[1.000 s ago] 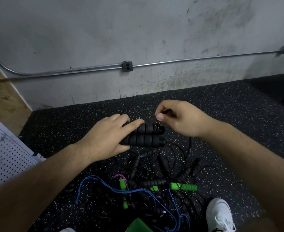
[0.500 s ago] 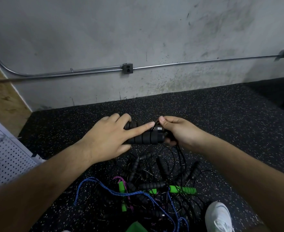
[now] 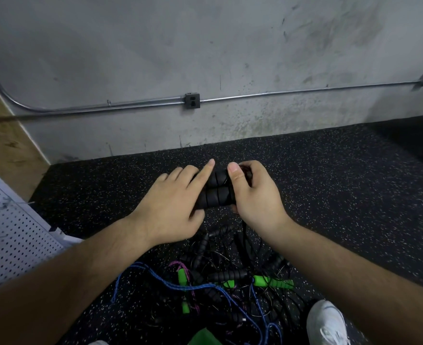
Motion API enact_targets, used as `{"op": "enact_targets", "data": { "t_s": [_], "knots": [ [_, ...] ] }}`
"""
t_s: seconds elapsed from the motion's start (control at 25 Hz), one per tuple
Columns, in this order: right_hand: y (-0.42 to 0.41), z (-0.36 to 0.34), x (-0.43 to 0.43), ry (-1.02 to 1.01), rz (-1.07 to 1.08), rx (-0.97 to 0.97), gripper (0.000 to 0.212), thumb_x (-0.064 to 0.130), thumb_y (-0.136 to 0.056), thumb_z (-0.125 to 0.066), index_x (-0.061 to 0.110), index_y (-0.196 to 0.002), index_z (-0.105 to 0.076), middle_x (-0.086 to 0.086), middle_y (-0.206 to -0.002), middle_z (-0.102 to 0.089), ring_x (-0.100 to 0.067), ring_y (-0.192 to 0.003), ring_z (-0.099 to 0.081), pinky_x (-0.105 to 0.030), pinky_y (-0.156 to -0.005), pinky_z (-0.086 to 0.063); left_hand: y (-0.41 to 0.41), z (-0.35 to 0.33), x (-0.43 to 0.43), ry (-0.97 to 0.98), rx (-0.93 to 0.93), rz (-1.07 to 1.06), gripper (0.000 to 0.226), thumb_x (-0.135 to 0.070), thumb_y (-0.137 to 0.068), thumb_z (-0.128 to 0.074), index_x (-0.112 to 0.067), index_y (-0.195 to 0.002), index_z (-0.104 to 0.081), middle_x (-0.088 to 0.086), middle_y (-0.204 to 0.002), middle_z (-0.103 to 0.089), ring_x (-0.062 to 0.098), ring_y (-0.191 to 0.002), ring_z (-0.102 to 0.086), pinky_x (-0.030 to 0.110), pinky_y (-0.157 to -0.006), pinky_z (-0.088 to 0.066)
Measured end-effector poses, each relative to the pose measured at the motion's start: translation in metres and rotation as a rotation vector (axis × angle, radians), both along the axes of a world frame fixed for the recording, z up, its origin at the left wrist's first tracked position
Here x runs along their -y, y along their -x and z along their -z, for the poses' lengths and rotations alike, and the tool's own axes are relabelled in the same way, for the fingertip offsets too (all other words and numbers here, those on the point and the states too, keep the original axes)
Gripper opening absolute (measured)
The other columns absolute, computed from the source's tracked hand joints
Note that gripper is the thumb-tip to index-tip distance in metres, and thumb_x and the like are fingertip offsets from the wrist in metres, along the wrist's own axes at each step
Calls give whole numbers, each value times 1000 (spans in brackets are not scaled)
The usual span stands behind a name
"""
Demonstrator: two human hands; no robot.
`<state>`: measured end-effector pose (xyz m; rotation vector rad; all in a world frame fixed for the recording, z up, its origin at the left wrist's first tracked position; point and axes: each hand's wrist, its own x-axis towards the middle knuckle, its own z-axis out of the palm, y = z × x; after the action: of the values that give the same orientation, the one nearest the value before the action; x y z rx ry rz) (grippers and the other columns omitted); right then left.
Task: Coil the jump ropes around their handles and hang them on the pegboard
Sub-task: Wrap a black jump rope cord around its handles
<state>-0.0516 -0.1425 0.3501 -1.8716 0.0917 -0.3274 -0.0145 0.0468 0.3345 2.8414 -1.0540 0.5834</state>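
Pegboard (image 3: 6, 240) sits at 9 o'clock, well apart from the hands. Left hand (image 3: 170, 207) holds the left end of the 2 black handles (image 3: 215, 194), with its index finger (image 3: 206, 173) straight and pointing to 1 o'clock. Right hand (image 3: 255, 195) is curled round their right end, thumb (image 3: 234, 173) up. The rope pile (image 3: 230, 277) lies on the floor (image 3: 355, 183) at 6 o'clock, with a white shoe (image 3: 326, 322) at 5. Bare floor runs to the wall (image 3: 205, 46) at 12.

Stained grey concrete wall (image 3: 205, 46) ahead. Metal conduit (image 3: 305, 92) runs low along it, bending up at left, through dark outlet box (image 3: 192, 101). Black speckled rubber floor (image 3: 355, 183) below. Wood panel (image 3: 3, 145) far left.
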Motion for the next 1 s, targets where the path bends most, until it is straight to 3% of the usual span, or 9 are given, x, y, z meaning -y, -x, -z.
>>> {"op": "enact_targets", "data": {
  "t_s": [0.12,0.2,0.32,0.48,0.52,0.68,0.8,0.88,1.0],
  "knots": [
    [6,4,-6,9,-32,101,20,41,-102,-51,23,-108,-56,8,-89,-66,-10,-80,-67,-37,-71,-59,0,-3,-3,113,-71,39,90,-65,-84,-41,-32,-161,-10,-4,-124,-52,20,-111,-54,44,-95,-50],
    [7,4,-6,-11,-50,128,19,39,-102,-51,23,-109,-57,8,-90,-65,-4,-82,-65,-27,-70,-57,-4,-3,-5,73,-42,64,91,-84,-85,-32,-42,-159,1,-4,-117,-52,20,-106,-56,44,-91,-52],
    [5,2,-2,17,-87,86,16,36,-103,-51,22,-108,-57,9,-88,-64,4,-79,-62,-14,-64,-50,-10,-2,-10,42,11,96,86,-88,-87,-20,-46,-158,3,-2,-107,-53,21,-95,-58,43,-82,-55],
    [4,-1,5,18,-162,-31,19,43,-102,-51,26,-108,-58,5,-86,-68,-10,-71,-68,-40,-64,-61,-12,-1,-10,14,104,112,79,-82,-92,-22,-41,-159,-12,0,-98,-54,20,-84,-59,40,-74,-55],
    [3,-5,9,88,-177,-39,22,46,-101,-51,27,-108,-58,5,-85,-69,-10,-68,-68,-39,-63,-61,-13,-1,-11,1,127,109,79,-81,-92,-23,-40,-159,-15,0,-97,-54,21,-82,-59,39,-72,-55],
    [4,-26,29,712,-236,31,34,55,-100,-46,24,-108,-59,6,-71,-64,-8,-58,-60,-34,-52,-51,-17,0,-14,-75,170,110,78,-80,-91,-26,-40,-158,-20,3,-94,-57,22,-78,-60,39,-67,-56],
    [6,-34,32,927,-226,24,39,54,-101,-41,20,-90,-57,6,-65,-59,-10,-56,-56,-30,-47,-39,-15,5,-11,-109,175,117,77,-80,-91,-24,-40,-156,-21,4,-96,-58,22,-79,-62,40,-66,-56],
    [1,-35,40,844,-248,-87,43,50,-103,-42,18,-79,-59,7,-59,-56,-9,-52,-52,-28,-48,-35,-17,4,-13,-104,158,103,77,-81,-91,-22,-41,-158,-19,3,-97,-58,22,-81,-62,40,-68,-56],
    [-2,-38,53,685,-360,-187,35,41,-103,-50,21,-82,-70,9,-52,-54,-5,-43,-45,-25,-45,-35,-19,3,-15,-109,174,101,78,-81,-91,-23,-42,-158,-18,3,-97,-57,22,-81,-60,40,-70,-55]
  ]
}}
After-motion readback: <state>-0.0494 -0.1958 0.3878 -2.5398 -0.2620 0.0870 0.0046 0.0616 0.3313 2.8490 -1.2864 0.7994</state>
